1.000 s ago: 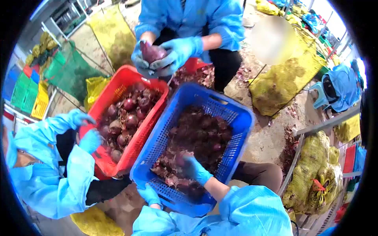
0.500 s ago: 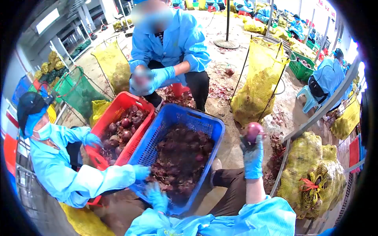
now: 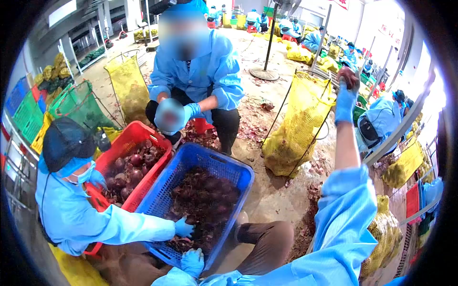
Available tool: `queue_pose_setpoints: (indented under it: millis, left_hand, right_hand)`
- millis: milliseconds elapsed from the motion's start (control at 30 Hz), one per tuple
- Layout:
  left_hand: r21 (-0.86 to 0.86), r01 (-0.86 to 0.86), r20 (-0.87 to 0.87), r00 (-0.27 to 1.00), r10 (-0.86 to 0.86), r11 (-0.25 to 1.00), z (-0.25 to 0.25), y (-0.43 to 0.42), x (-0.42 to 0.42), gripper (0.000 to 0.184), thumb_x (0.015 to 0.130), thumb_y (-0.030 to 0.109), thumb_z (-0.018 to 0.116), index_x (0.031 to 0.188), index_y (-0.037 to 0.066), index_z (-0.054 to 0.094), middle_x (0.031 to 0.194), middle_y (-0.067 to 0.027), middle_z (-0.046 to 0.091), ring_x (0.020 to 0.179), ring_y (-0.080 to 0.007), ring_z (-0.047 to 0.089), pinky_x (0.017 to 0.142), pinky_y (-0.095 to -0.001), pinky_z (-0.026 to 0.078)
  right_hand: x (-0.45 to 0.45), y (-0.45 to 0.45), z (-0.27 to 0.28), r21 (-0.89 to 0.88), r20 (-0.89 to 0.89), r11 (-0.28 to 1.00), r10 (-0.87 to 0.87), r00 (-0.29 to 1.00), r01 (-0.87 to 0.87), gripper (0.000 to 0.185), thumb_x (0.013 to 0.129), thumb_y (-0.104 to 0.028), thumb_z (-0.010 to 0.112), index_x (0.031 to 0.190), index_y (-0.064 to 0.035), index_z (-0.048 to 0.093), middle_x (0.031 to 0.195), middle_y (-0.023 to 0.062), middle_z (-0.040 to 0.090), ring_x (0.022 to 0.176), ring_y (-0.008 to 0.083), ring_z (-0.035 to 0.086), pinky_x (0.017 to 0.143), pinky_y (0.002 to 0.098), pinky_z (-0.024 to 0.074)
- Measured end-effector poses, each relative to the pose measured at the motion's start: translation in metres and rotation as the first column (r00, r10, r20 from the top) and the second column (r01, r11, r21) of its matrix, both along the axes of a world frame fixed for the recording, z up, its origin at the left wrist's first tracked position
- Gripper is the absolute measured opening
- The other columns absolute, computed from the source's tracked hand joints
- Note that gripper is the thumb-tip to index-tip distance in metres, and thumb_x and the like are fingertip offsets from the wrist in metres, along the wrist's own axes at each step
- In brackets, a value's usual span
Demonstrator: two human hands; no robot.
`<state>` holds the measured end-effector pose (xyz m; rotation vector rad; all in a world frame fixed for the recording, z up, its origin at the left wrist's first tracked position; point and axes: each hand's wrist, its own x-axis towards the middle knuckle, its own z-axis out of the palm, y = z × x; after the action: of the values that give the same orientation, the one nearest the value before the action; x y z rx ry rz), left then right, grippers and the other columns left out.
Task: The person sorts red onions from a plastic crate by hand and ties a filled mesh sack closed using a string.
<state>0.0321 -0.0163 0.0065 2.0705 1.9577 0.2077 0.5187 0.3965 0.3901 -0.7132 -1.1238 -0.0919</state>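
Note:
My right hand (image 3: pixel 346 102), in a blue glove, is raised at arm's length beside the top of a yellow mesh bag (image 3: pixel 298 128). Its fingers are closed around a red onion (image 3: pixel 349 77). Low in the view, my left hand (image 3: pixel 192 262), also gloved, is at the near end of a blue crate (image 3: pixel 217 164). Its fingers look extended, with nothing visible in them. Inside that crate lie dark red onions (image 3: pixel 210 195) among loose skins. A co-worker's gloved hand (image 3: pixel 183 228) reaches into the same crate from the left, close to my left hand.
A red crate (image 3: pixel 143 131) of onions stands left of the blue one. Opposite me sits a co-worker (image 3: pixel 200 71) with both hands together. A metal rail (image 3: pixel 400 124) and filled mesh bags (image 3: pixel 384 233) are on my right. Onion skins litter the floor.
My right hand has moved up and away with the onion, towards the yellow mesh bag's top. My left hand has dropped slightly, and the co-worker's hand has moved into the blue crate.

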Motion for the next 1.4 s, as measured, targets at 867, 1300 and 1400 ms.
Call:
queue_pose_setpoints:
  millis: [867, 1300, 1400]
  left_hand:
    - [0.017, 0.147, 0.037, 0.988, -0.148, 0.989, 0.024, -0.009, 0.004, 0.027, 0.082, 0.024, 0.052, 0.104, 0.01, 0.059, 0.083, -0.0105, 0.057, 0.085, -0.0273, 0.054, 0.082, -0.0445, 0.039]
    - [-0.184, -0.083, 0.005, 0.996, 0.085, 0.979, 0.041, 0.007, 0.003, 0.029, 0.083, 0.023, 0.051, 0.107, 0.01, 0.058, 0.089, -0.0094, 0.061, 0.1, -0.0286, 0.052, 0.091, -0.0462, 0.036]
    - [-0.276, -0.2, 0.244, 0.931, 0.27, 0.94, 0.097, 0.04, 0.006, 0.026, 0.086, 0.019, 0.049, 0.103, 0.004, 0.061, 0.095, -0.0143, 0.063, 0.087, -0.0314, 0.06, 0.08, -0.038, 0.046]
  right_hand:
    - [-0.299, -0.199, -0.31, -0.844, -0.085, 0.388, 0.584, 0.807, -0.369, 0.023, 0.083, -0.002, 0.052, 0.104, -0.0048, 0.062, 0.1, 0.0104, 0.062, 0.093, 0.02, 0.059, 0.083, 0.0294, 0.0454]
    - [-0.224, -0.216, -0.236, -0.841, -0.458, 0.308, 0.034, 0.888, -0.446, 0.021, 0.087, 0.003, 0.046, 0.102, 0.0029, 0.06, 0.095, 0.0087, 0.063, 0.088, 0.0159, 0.06, 0.083, 0.029, 0.0483]
    - [-0.18, -0.231, -0.184, -0.865, -0.448, 0.301, -0.104, 0.888, -0.401, 0.018, 0.087, 0.0, 0.049, 0.101, 0.0026, 0.06, 0.094, 0.0081, 0.063, 0.086, 0.0157, 0.06, 0.081, 0.0287, 0.049]
